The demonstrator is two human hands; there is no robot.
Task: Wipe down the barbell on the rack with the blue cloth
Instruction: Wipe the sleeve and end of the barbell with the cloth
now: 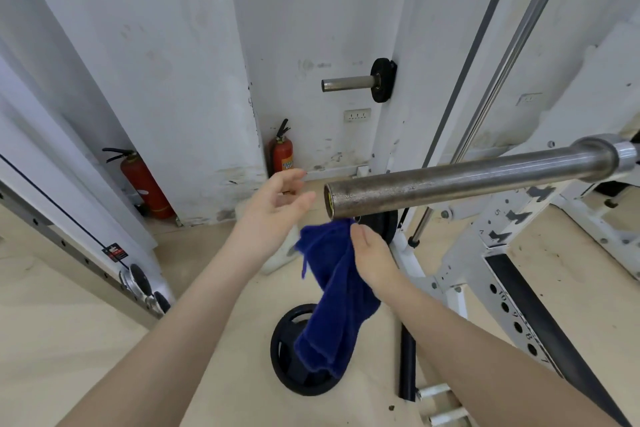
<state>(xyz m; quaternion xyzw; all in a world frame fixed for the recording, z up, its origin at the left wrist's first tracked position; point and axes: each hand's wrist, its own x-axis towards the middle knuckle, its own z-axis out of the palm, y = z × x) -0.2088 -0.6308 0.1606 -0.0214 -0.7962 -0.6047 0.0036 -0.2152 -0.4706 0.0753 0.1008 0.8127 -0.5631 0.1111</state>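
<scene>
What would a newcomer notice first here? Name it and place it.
The blue cloth hangs at centre, gripped by the right hand just under the barbell sleeve's open end. The left hand hovers open beside that end. Two red fire extinguishers stand by the wall behind.

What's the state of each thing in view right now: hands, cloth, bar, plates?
Left hand: open, empty, near the bar's end.
Right hand: grips the cloth.
Dark blue terry cloth: bunched, hanging just under the bar's end.
Worn steel barbell sleeve: unloaded, racked.
Black weight plate: flat on floor.
</scene>
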